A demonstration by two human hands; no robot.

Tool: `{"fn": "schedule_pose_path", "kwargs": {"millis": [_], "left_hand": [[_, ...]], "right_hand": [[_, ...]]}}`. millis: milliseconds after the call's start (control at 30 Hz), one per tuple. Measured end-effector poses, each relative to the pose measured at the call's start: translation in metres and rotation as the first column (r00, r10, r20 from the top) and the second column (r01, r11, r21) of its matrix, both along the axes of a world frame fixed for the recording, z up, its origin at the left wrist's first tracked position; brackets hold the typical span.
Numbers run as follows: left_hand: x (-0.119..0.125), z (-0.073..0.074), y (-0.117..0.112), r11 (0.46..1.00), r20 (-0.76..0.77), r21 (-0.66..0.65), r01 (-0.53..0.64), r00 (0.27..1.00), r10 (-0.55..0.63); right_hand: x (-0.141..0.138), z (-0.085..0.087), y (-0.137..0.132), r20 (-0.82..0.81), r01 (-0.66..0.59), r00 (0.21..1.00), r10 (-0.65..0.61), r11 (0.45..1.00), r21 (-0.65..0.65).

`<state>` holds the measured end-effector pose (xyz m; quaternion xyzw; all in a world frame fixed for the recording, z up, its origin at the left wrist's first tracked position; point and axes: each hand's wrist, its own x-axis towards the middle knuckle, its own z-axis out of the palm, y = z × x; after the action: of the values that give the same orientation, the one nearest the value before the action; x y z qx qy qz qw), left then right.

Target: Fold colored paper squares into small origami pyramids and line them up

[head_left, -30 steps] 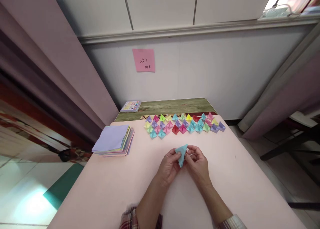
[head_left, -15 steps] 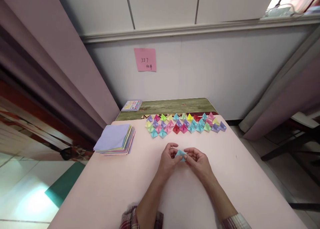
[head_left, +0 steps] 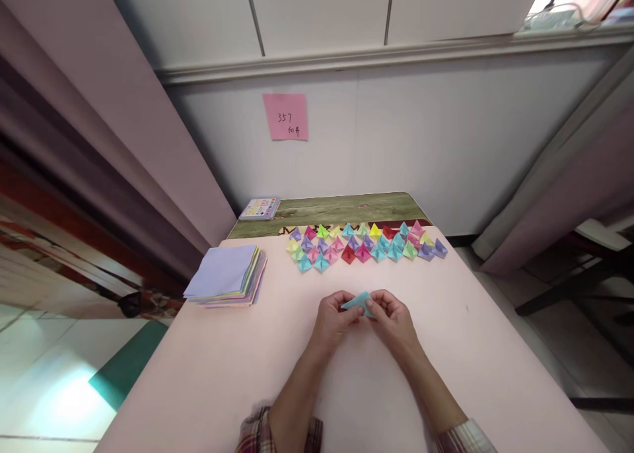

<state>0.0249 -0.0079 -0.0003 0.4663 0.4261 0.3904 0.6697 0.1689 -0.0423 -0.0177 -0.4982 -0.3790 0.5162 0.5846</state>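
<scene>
Between my two hands is a small light-blue folded paper, held just above the pink tabletop. My left hand pinches its left side with thumb and fingers. On the other side, my right hand grips the right part, thumb towards me. The fingertips behind the paper are partly hidden. Beyond the hands, several small folded paper boats in many colours stand in close rows.
A stack of coloured paper sheets, lavender on top, lies at the left of the pink table. A packet rests at the back left on the green wood-patterned surface. A pink note is stuck to the wall.
The blue paper has turned in my fingers, from a peaked shape to a longer slanted one. My left fingers have closed in around it, and both hands stay in nearly the same place.
</scene>
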Motion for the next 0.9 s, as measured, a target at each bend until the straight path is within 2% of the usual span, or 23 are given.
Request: {"fn": "schedule_pose_path", "kwargs": {"millis": [167,333,500,567,667,767,900], "left_hand": [[-0.004,0.001,0.001,0.995,0.01,0.037,0.09,0.996,-0.09],[-0.004,-0.001,0.007,0.999,0.005,0.047,-0.027,1.0,0.027],[-0.004,0.0,0.007,0.994,-0.015,0.101,-0.043,0.999,0.045],[-0.003,0.003,0.005,0.984,-0.031,0.147,-0.098,0.994,0.103],[-0.002,0.009,0.002,0.975,0.027,0.154,-0.16,0.987,0.157],[-0.001,0.014,0.0,0.986,0.104,0.131,-0.102,0.991,0.088],[0.001,0.014,-0.002,0.99,0.07,0.134,-0.039,0.997,0.029]], "right_hand": [[0.006,-0.002,-0.001,0.075,-0.045,0.996,0.048,0.998,-0.043],[0.006,-0.001,-0.002,0.029,-0.055,0.998,0.056,0.997,-0.053],[0.003,0.004,-0.004,0.0,-0.093,0.996,0.094,0.994,-0.063],[0.003,0.004,-0.004,-0.019,-0.065,0.998,0.064,0.995,-0.076],[0.004,0.003,-0.002,-0.085,0.061,0.994,-0.072,0.99,-0.125],[0.005,0.004,0.0,-0.137,0.149,0.976,-0.171,0.976,-0.159],[0.005,0.006,0.001,-0.173,0.157,0.968,-0.183,0.976,-0.152]]}}
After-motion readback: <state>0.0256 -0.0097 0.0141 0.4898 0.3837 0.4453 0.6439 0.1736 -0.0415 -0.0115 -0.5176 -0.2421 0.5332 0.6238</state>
